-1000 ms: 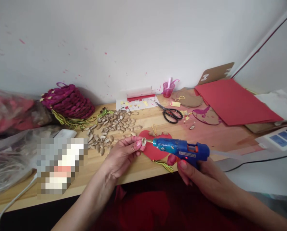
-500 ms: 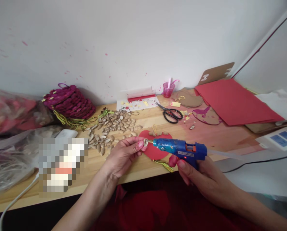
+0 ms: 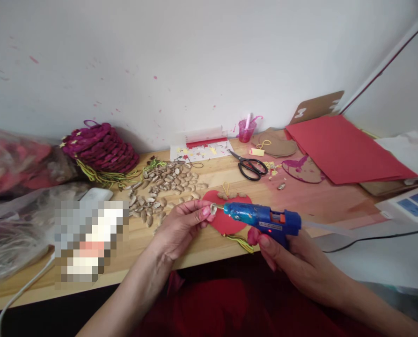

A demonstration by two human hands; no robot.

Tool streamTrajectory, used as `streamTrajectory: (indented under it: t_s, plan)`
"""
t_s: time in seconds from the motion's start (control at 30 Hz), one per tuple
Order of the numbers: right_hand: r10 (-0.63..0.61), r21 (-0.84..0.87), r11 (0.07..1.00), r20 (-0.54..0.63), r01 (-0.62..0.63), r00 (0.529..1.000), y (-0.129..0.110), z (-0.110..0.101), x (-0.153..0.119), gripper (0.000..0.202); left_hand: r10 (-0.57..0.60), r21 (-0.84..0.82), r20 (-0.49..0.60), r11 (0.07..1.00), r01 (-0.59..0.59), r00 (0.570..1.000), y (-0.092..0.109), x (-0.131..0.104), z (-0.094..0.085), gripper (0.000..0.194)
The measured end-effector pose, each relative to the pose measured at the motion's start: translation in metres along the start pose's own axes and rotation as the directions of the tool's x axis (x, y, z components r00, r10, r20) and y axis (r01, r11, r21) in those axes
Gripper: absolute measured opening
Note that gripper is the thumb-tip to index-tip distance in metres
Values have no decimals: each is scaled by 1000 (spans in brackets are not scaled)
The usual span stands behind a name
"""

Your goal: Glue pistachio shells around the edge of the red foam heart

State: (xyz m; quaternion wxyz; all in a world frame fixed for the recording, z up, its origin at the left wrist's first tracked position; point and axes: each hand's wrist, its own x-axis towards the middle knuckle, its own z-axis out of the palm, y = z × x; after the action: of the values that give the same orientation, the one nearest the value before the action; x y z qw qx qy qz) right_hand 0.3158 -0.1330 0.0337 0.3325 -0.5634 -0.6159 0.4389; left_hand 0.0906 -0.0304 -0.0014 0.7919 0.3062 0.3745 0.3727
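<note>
Between thumb and fingers my left hand pinches a peanut shell half, its hollow side facing right. My right hand is wrapped round the handle of a blue hot glue gun, whose metal nozzle is at the shell's rim. A clear glue stick sticks out of the gun's back. Beneath both lies a red heart-shaped card, partly covered by the gun and my left fingers. Several shells line its top edge near a yellow loop, and a yellow-green tassel hangs at its bottom.
Loose peanut shells spread behind my left hand. Black scissors lie beyond the heart. A purple shell-covered piece and plastic bags are at left; red card sheets and a power strip are at right.
Almost nothing differs. The view has shifted very slightly; both hands keep the same hold, with the nozzle still at the shell.
</note>
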Motion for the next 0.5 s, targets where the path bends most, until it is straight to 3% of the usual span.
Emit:
streamTrajectory:
  t_s: [0.5]
  plan:
    - [33, 8, 999, 4, -33, 999, 1, 0, 1, 45, -3, 21, -10, 1000, 4, 1000, -1, 3, -1, 32]
